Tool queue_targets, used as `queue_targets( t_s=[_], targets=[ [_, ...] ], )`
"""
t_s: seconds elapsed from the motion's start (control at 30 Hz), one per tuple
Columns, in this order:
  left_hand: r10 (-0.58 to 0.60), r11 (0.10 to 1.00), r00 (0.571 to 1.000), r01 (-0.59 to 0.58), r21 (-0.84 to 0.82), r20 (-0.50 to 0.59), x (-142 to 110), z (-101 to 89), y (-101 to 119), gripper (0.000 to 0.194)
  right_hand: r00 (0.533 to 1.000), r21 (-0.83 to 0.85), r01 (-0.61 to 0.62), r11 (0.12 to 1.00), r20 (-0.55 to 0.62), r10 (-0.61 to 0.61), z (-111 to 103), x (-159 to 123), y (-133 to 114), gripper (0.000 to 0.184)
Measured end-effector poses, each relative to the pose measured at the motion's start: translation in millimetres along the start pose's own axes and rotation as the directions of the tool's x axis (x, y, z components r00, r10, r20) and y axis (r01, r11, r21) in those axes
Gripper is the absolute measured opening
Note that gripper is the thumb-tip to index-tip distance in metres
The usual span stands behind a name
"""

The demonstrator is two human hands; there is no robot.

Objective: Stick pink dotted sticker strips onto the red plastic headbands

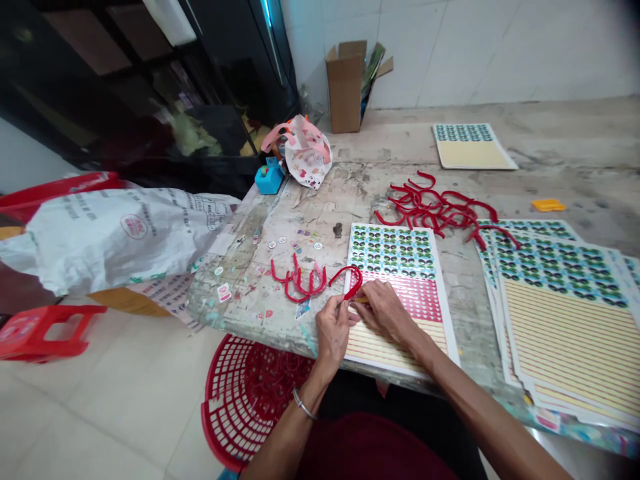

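My left hand (pixel 334 327) is closed on a red curved strip (pixel 356 280), which bends up and over to the left like a hook. Right beside it, my right hand (pixel 383 303) has its fingers pressed together at the strip's lower end. A small yellowish piece (pixel 361 300) shows at those fingertips; its kind is not clear. Both hands are over a sticker sheet (pixel 395 287) with rows of blue-green pictures, pink-red marks and pale yellow lines. Left of the hands lies a small group of red curved strips (pixel 305 287). A bigger pile of red strips (pixel 435 207) is behind the sheet.
Overlapping sticker sheets (pixel 565 320) are at the right, with another stack (pixel 473 153) at the back. An orange piece (pixel 549 205), a blue tape dispenser (pixel 269 177), a patterned bag (pixel 307 157) and a cardboard box (pixel 345 93) stand around. Below the table edge is a red basket (pixel 225 400).
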State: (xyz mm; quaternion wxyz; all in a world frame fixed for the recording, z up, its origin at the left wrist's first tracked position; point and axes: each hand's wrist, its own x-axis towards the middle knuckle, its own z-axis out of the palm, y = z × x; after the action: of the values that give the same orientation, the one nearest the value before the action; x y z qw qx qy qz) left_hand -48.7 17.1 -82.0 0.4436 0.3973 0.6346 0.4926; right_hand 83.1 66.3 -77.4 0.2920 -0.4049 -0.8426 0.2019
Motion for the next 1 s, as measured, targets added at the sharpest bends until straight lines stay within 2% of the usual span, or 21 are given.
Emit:
queue_targets(
  t_s=[0.1,0.2,0.27,0.33,0.37,0.4,0.47,0.5,0.53,0.57,0.6,0.63,0.67,0.7,0.73,0.77,0.83,0.9,1.0],
  targets=[
    [-0.001,1.0,1.0,0.001,0.007,0.004,-1,-0.1,3,0.019,0.995,0.137,-0.05,0.989,-0.078,0.061,-7,2,-2,0.007],
    [-0.002,1.0,1.0,0.002,0.02,0.001,-3,-0.1,7,0.019,0.951,0.338,-0.108,0.935,-0.239,0.196,-41,5,8,0.007],
    [-0.002,1.0,1.0,0.002,0.029,0.002,-3,-0.6,9,0.02,0.85,0.453,-0.077,0.888,-0.435,0.296,-83,5,23,0.008],
    [0.0,0.999,1.0,0.0,0.035,0.006,-3,-1.7,10,0.019,0.712,0.489,0.004,0.872,-0.614,0.341,-133,4,38,0.01],
    [0.0,0.999,1.0,0.0,0.036,0.008,-3,-2.2,10,0.019,0.635,0.506,0.077,0.859,-0.689,0.349,-157,3,43,0.015],
    [0.0,0.999,1.0,0.0,0.036,0.009,-2,-2.7,10,0.019,0.517,0.541,0.236,0.807,-0.773,0.366,-179,1,47,0.02],
    [0.0,1.0,1.0,-0.001,0.031,0.013,-3,-2.9,11,0.018,0.439,0.501,0.292,0.815,-0.827,0.351,-208,-2,46,0.017],
    [0.0,1.0,1.0,-0.001,0.026,0.018,-3,-2.6,12,0.017,0.425,0.48,0.281,0.831,-0.839,0.341,-214,-3,42,0.015],
    [0.0,1.0,1.0,-0.001,0.018,0.026,-4,-2.2,14,0.016,0.44,0.464,0.236,0.854,-0.834,0.331,-214,-4,36,0.013],
    [0.0,1.0,0.999,0.0,0.006,0.037,-5,-1.5,17,0.015,0.488,0.46,0.169,0.871,-0.807,0.331,-210,-4,29,0.011],
    [0.002,1.0,0.999,-0.002,-0.008,0.049,-7,-0.9,22,0.015,0.56,0.468,0.103,0.878,-0.757,0.338,-201,-4,21,0.008],
    [0.008,1.0,0.998,-0.006,-0.022,0.062,-8,-0.3,30,0.016,0.649,0.49,0.048,0.87,-0.678,0.346,-191,-4,13,0.01],
    [0.018,0.999,0.997,-0.014,-0.041,0.075,-9,0.4,39,0.016,0.787,0.479,-0.056,0.876,-0.519,0.334,-179,-3,4,0.012],
    [0.03,0.998,0.995,-0.024,-0.064,0.093,-10,1.1,50,0.017,0.873,0.421,-0.107,0.9,-0.394,0.288,-168,-2,-5,0.013],
    [0.047,0.995,0.992,-0.037,-0.091,0.115,-11,2.0,62,0.017,0.934,0.346,-0.128,0.93,-0.273,0.23,-159,-1,-13,0.013],
    [0.065,0.988,0.987,-0.043,-0.149,0.146,-12,3.1,75,0.018,0.966,0.275,-0.115,0.955,-0.194,0.173,-152,0,-21,0.012],
    [0.089,0.969,0.966,-0.027,-0.244,0.243,-12,6.3,98,0.018,0.992,0.15,-0.037,0.988,-0.117,0.055,-143,1,-31,0.009],
    [0.113,0.952,0.945,-0.014,-0.307,0.308,-12,10.4,115,0.017,0.996,0.062,0.034,0.997,-0.087,-0.028,-143,2,-37,0.008],
    [0.155,0.939,0.927,-0.031,-0.343,0.341,-14,17.0,125,0.017,0.995,-0.039,0.075,0.996,-0.059,-0.077,-146,3,-40,0.007]
  ],
)
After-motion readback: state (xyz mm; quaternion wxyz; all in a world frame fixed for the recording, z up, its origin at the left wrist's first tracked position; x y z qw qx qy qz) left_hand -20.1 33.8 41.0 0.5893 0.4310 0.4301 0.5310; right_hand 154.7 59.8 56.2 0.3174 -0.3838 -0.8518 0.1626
